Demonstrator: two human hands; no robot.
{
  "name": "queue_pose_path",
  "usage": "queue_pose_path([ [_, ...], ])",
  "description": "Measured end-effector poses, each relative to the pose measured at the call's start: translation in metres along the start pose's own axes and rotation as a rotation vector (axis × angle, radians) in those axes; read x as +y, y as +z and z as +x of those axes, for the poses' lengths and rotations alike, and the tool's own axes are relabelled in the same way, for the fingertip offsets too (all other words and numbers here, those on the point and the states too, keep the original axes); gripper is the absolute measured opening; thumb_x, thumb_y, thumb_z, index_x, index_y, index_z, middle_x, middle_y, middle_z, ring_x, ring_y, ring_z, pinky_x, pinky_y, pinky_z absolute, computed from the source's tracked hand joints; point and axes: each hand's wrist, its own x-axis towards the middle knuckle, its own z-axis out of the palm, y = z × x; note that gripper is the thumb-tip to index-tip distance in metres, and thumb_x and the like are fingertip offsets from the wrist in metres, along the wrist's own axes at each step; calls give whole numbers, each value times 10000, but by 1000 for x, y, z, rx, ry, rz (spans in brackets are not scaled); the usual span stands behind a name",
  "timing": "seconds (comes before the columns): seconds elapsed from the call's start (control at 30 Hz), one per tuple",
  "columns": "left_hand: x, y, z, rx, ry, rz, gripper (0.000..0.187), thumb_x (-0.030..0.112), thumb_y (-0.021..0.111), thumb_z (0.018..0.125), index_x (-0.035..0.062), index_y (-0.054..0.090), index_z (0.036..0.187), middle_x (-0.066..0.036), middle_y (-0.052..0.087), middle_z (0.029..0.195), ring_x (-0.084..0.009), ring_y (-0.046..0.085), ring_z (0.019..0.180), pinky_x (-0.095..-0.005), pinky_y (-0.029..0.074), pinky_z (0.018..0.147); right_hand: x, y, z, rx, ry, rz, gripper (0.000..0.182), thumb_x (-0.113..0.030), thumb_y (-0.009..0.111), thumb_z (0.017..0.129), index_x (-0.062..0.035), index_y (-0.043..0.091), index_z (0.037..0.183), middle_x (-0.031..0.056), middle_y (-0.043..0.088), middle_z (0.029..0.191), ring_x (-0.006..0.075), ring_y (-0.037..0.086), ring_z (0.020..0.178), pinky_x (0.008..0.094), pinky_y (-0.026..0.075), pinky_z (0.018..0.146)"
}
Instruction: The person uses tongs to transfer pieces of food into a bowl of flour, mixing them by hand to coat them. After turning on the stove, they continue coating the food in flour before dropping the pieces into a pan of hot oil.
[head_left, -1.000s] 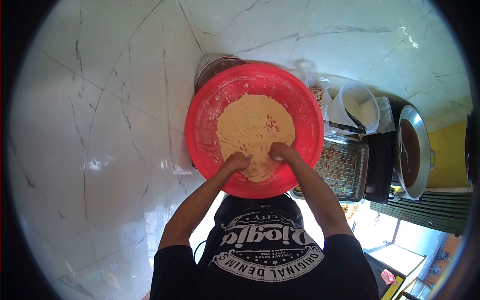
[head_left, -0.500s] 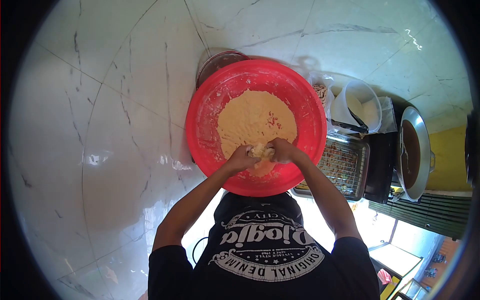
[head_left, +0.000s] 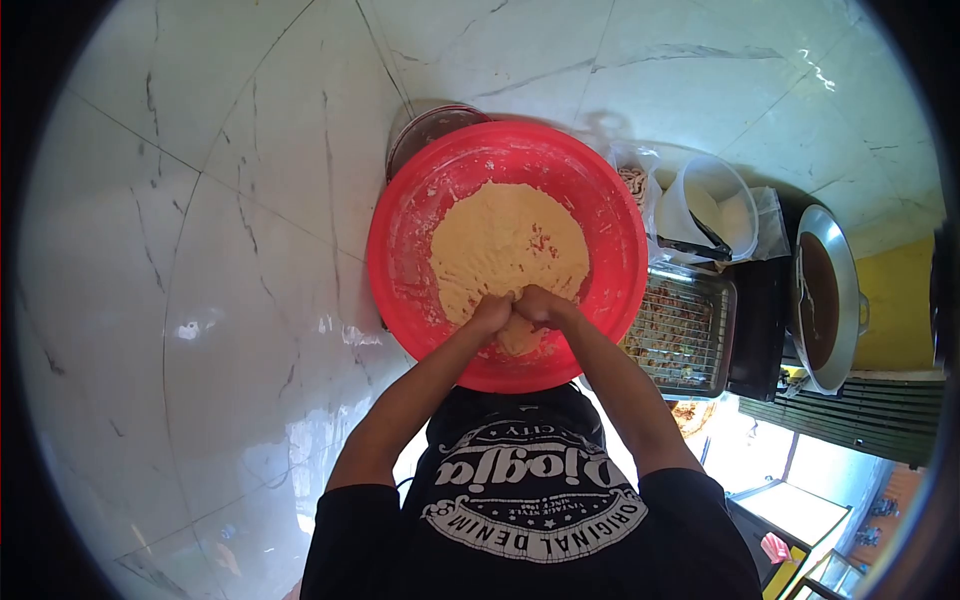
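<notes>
A wide red basin holds a broad bed of pale yellow flour with a few bare red streaks at its right. Over the near edge of the flour, my left hand is closed, its knuckles against my right hand, closed too. Whatever lies between the fingers is mostly hidden; only a small pale bit shows. Just below the hands, a pale patch of flour lies on the basin's near side.
Right of the basin are a wire rack over a tray, a white tub with black-handled tongs, and a plastic bag. Further right stands a large pan of brown liquid. A round metal rim shows behind the basin.
My hands have come together and closed over the pale, flour-coated lump that showed between them before. Both elbows have drawn inward. The view has shifted slightly.
</notes>
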Motion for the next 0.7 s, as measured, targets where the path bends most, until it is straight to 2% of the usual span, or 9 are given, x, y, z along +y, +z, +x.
queue_pose_path([
  [0.1, 14, -6, -32, 22, 283, -155, 281, 139, 567, 871, -42, 540, 1084, -101, 614, 923, -185, 612, 773, -321, 507, 626, -11, -15, -32, -16, -148, 16, 286, -99, 646, 771, 38, 577, 1012, 73, 620, 855, 172, 572, 698, 312, 489, 585],
  [0.33, 40, -27, -74, -155, 389, -18, 249, 68, 612, 797, -17, 575, 1028, -73, 623, 912, -122, 604, 747, -269, 493, 607, -12, -32, -43, 33, -444, -206, 345, -33, 677, 710, 22, 589, 1040, 83, 631, 884, 137, 576, 758, 277, 479, 684],
  [0.4, 59, -31, -75, -227, 264, 510, 207, 85, 567, 814, -15, 595, 994, -91, 634, 872, -131, 613, 749, -283, 491, 628, -26, -34, -52, -3, -341, -222, 320, -61, 654, 732, 24, 590, 1034, 108, 635, 895, 170, 591, 785, 301, 478, 717],
  [0.43, 54, -32, -67, -225, 261, 507, 207, 85, 567, 814, -15, 595, 994, -91, 634, 872, -131, 613, 749, -283, 491, 628, -32, -30, -57, -49, -230, -236, 300, -89, 631, 754, 27, 592, 1027, 133, 640, 906, 204, 605, 812, 324, 477, 751],
  [0.5, 38, -34, -33, 148, 398, 479, 205, 134, 529, 832, -19, 609, 943, -137, 642, 823, -202, 633, 745, -333, 486, 634, -19, -23, -28, 86, -332, -357, 297, -129, 601, 771, 29, 594, 1022, 168, 635, 933, 249, 613, 829, 344, 476, 765],
  [0.53, 31, -34, -15, 145, 397, 478, 205, 134, 529, 832, -19, 609, 943, -137, 642, 823, -202, 633, 745, -333, 486, 634, -8, -18, -10, 221, -427, -474, 305, -169, 572, 788, 31, 595, 1017, 202, 631, 959, 294, 622, 846, 364, 476, 780],
  [0.6, 17, -34, 12, 385, 765, 655, 224, 159, 509, 829, -23, 609, 914, -176, 637, 815, -283, 631, 753, -372, 477, 650, 3, 2, 18, 381, -465, -536, 301, -166, 562, 771, 18, 608, 1005, 204, 630, 970, 309, 614, 897, 365, 472, 802],
  [0.63, 18, -29, 15, 389, 768, 653, 224, 159, 509, 829, -23, 609, 914, -176, 637, 815, -283, 631, 753, -372, 477, 650, 0, 6, 23, 549, -507, -602, 301, -162, 552, 753, 5, 621, 994, 206, 630, 982, 324, 606, 949, 365, 468, 825],
  [0.7, 20, -21, 14, 236, 579, 720, 229, 166, 534, 808, -30, 604, 904, -185, 630, 777, -326, 625, 734, -387, 472, 651, -3, 15, 22, 411, -441, -653, 305, -211, 573, 749, 10, 629, 952, 217, 630, 951, 331, 611, 912, 368, 473, 804],
])
